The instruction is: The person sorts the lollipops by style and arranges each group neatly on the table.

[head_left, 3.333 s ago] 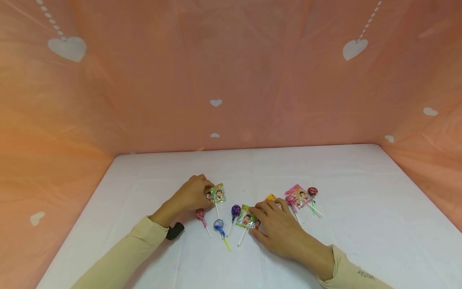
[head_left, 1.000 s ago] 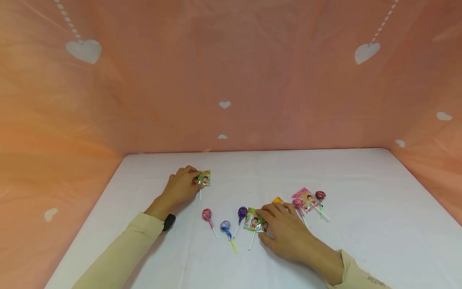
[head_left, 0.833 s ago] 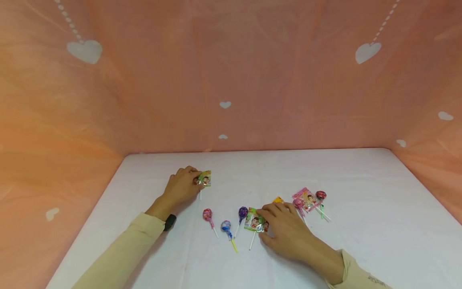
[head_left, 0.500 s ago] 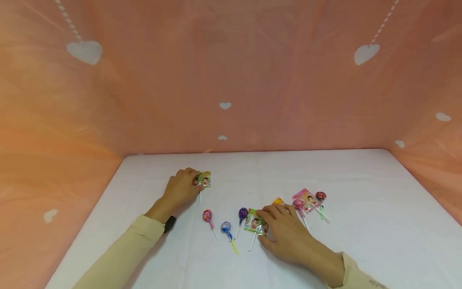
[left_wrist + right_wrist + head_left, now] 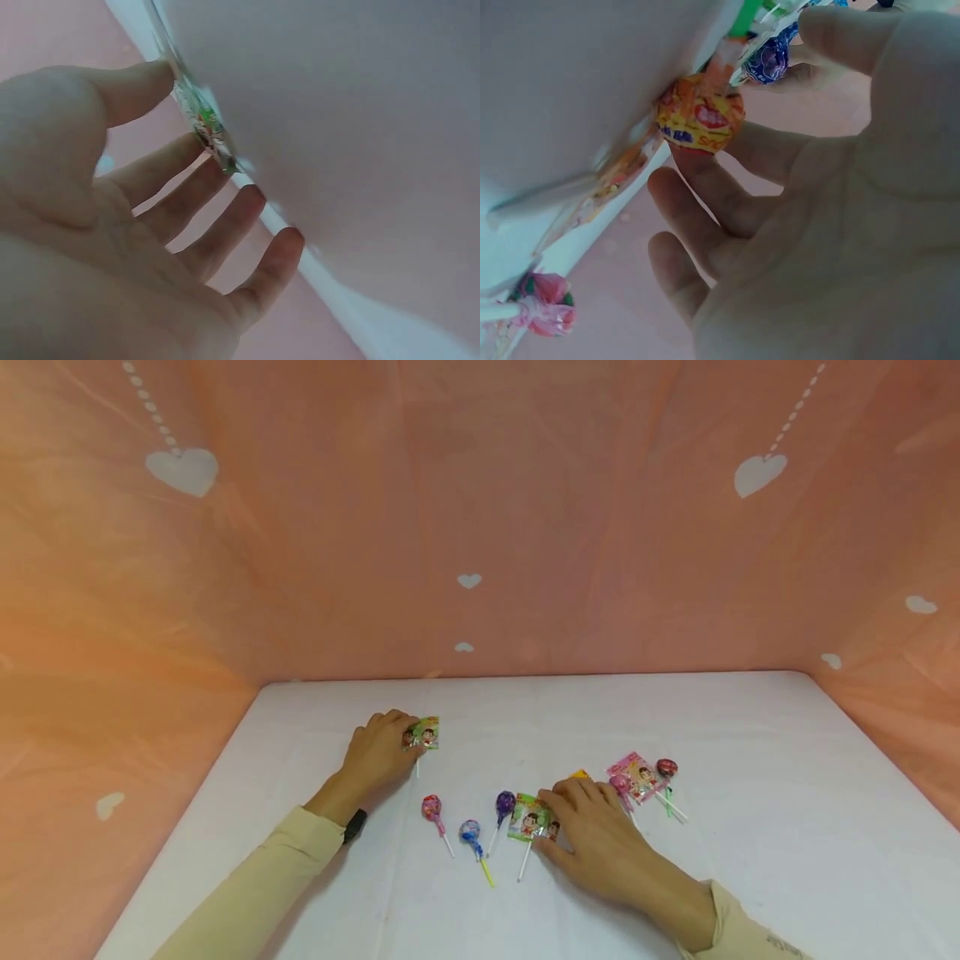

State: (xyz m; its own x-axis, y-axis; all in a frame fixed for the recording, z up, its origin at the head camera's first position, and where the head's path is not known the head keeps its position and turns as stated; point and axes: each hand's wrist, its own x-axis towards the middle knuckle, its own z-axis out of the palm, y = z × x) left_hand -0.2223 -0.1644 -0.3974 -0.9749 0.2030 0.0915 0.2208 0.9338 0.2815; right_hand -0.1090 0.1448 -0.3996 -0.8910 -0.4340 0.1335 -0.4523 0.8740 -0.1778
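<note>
My left hand (image 5: 382, 745) is at the back left of the white table, thumb and forefinger pinching a flat lollipop in a green wrapper (image 5: 427, 732). Its white stick points toward me. My right hand (image 5: 600, 839) lies over the middle right, thumb and forefinger at the edges of a second green-wrapped flat lollipop (image 5: 528, 817). Under that palm, the right wrist view shows a round yellow-orange lollipop (image 5: 701, 116) by the fingers. An orange packet (image 5: 580, 774) peeks out behind the knuckles, mostly hidden in the head view.
Between the hands lie red-pink (image 5: 431, 807), blue (image 5: 470, 832) and purple (image 5: 505, 802) round lollipops. Right of the right hand are a pink flat one (image 5: 635, 775), a pink round one (image 5: 619, 783) and a dark red one (image 5: 667, 767). An orange cloth (image 5: 480, 510) stands behind the table.
Since the earliest frame, my left hand has carried its green lollipop left and farther back. Over the last half second it stays put, while my right hand's fingers shift slightly.
</note>
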